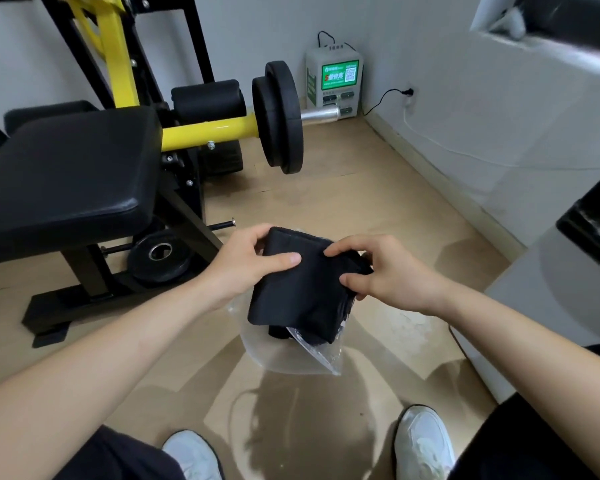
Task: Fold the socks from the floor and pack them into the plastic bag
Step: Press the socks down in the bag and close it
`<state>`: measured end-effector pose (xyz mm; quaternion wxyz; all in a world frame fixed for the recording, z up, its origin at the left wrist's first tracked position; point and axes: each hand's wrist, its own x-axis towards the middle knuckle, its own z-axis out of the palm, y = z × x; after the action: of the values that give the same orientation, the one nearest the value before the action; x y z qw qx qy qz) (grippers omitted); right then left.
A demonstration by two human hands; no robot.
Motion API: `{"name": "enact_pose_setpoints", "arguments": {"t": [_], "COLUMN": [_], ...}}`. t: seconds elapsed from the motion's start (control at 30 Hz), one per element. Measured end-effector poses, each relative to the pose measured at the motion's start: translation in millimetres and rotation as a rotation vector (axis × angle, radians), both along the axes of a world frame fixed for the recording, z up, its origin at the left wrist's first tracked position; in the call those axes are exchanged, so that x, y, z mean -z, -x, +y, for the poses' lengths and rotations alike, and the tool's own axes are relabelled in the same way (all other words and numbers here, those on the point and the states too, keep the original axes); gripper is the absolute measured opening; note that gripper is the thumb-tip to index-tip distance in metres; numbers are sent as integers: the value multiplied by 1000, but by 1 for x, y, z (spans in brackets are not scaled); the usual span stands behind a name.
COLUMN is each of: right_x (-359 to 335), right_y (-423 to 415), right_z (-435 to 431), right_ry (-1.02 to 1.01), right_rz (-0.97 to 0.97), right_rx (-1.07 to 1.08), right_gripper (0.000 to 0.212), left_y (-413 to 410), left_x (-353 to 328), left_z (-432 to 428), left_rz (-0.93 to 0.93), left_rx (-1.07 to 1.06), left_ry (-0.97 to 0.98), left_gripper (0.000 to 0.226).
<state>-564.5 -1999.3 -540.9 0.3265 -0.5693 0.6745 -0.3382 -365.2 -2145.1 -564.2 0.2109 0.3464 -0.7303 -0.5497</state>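
Right now both hands hold a folded bundle of black socks [297, 292] in mid-air near the middle of the view. At nine o'clock of the bundle the left hand [246, 261] grips its upper left edge, thumb lying across the top face and fingers curled over the far rim. At three o'clock the right hand [387, 271] pinches the right edge, forefinger and thumb pressed on the cloth, the other fingers tucked under it.

At six o'clock of the socks sits the clear plastic bag [284, 356]. A crinkled strip of its plastic crosses the lower end of the bundle, but I cannot tell whether the socks are already inside its mouth.

Towards ten o'clock stands a black and yellow weight bench [66, 174], with a loose weight plate [158, 258] on the wooden floor [378, 202] beneath it. At twelve o'clock two plates [279, 116] hang on a bar, and a charging station [333, 81] stands against the wall beyond them. Two white shoes [423, 441] show at six o'clock, along the bottom edge
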Motion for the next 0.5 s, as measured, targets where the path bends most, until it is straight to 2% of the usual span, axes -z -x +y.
{"name": "enact_pose_setpoints", "arguments": {"t": [0.07,0.2,0.3,0.5], "right_x": [-2,-2,-1,-8], "right_y": [0,4,4,-1], "right_z": [0,-4,-5,-6], "right_ry": [-4,-12,-40,-102], "right_rz": [-121,-184,-307,-650], "right_rx": [81,200,266,279], "right_gripper": [35,33,32,26], "left_y": [-3,-1,3,8], "left_x": [7,9,2,2], "left_z": [-1,4,11,41], "left_rz": [-58,-21,-11,-6], "left_rx": [43,-22,-25,95], "left_ry": [-21,16,190,432], "left_gripper": [31,19,14,21]}}
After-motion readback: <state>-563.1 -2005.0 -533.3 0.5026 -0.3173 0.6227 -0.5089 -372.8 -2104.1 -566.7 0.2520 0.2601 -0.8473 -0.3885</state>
